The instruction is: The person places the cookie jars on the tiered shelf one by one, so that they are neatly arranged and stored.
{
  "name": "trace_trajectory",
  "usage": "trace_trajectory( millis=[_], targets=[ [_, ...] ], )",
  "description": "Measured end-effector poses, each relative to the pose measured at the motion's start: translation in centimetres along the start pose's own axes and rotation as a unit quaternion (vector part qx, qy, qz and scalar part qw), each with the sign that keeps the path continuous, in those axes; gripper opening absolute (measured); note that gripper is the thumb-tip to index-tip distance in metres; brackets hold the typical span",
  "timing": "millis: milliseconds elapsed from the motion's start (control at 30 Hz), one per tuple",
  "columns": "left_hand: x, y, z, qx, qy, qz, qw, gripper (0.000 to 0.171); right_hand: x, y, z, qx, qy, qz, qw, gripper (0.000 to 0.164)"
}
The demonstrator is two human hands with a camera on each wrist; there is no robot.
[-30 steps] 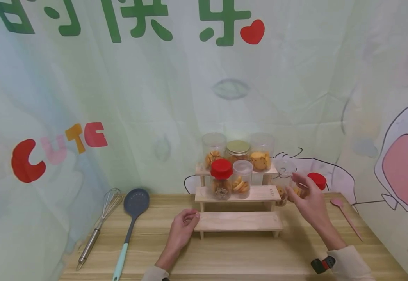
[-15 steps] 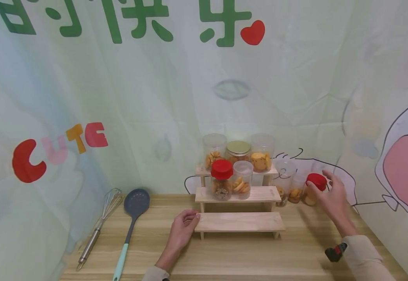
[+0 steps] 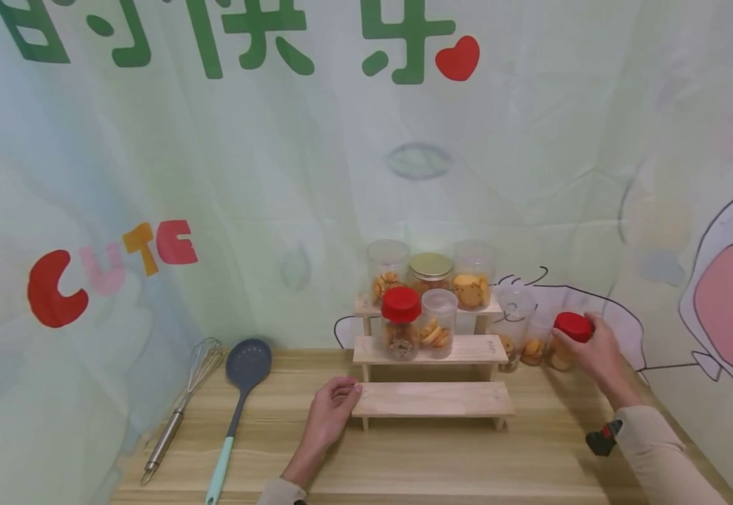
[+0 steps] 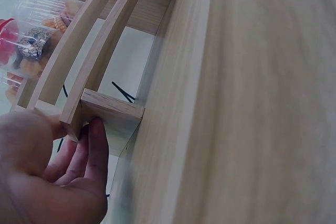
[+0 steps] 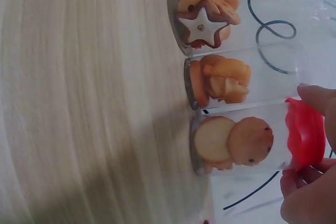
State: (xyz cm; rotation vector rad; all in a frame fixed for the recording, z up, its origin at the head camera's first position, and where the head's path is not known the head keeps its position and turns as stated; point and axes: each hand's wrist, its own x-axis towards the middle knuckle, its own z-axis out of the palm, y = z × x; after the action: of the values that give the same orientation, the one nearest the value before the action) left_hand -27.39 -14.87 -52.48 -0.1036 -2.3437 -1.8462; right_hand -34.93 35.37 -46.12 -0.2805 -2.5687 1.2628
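The left hand (image 3: 328, 412) pinches a pale wooden three-tier stand (image 3: 432, 398), and the right hand (image 3: 598, 356) curls its fingers round the red lid (image 3: 573, 327) of a clear cylindrical cookie jar (image 5: 281, 127).

Your left hand (image 4: 52, 187) comes in from 8 o'clock and pinches the near end of the front plank (image 4: 107, 43) of a wooden rack (image 4: 79, 43), thumb on 1 side, fingers on the other. 1 fingertip sits just beside the plank's end support (image 4: 113, 107). From your grip, the planks run up toward 12 o'clock. At 10 o'clock, 1 clear jar (image 4: 34, 45) points its red lid (image 4: 6, 35) toward 9 o'clock; inside shows a dark, pale-speckled cookie. Just beside it, toward 12 o'clock, 1 more clear container (image 4: 42, 10) shows orange-brown biscuits (image 4: 60, 23). The wood-grained table (image 4: 252, 98) fills your 3 o'clock side. A pale backdrop (image 4: 128, 59) with dark lines shows past the rack.
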Motion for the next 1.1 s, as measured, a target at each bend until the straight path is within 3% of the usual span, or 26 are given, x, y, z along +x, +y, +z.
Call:
trace_trajectory(
  millis=[433, 667, 867, 1100],
  targets=[
    [0.0, 0.1, 0.0, 0.01, 0.002, 0.007, 0.9999, 0.036, -0.4, 0.9, 0.5, 0.024, 0.015, -0.003, 1.0, 0.089],
    [0.0, 0.0, 0.1, 0.001, 0.002, -0.002, 1.0, 0.036, -1.9, 0.7, 0.2, 0.032, 0.036, -0.013, 0.999, 0.088],
    [-0.1, 0.0, 0.1, 0.008, -0.001, -0.002, 1.0, 0.035, -3.8, -0.8, -0.3, 0.052, 0.062, -0.017, 0.997, 0.089],
    [0.0, 0.1, 0.1, -0.001, 0.0, 0.004, 1.0, 0.034, -5.8, -4.1, -0.6, 0.075, 0.091, -0.068, 0.991, 0.082]
  ],
)
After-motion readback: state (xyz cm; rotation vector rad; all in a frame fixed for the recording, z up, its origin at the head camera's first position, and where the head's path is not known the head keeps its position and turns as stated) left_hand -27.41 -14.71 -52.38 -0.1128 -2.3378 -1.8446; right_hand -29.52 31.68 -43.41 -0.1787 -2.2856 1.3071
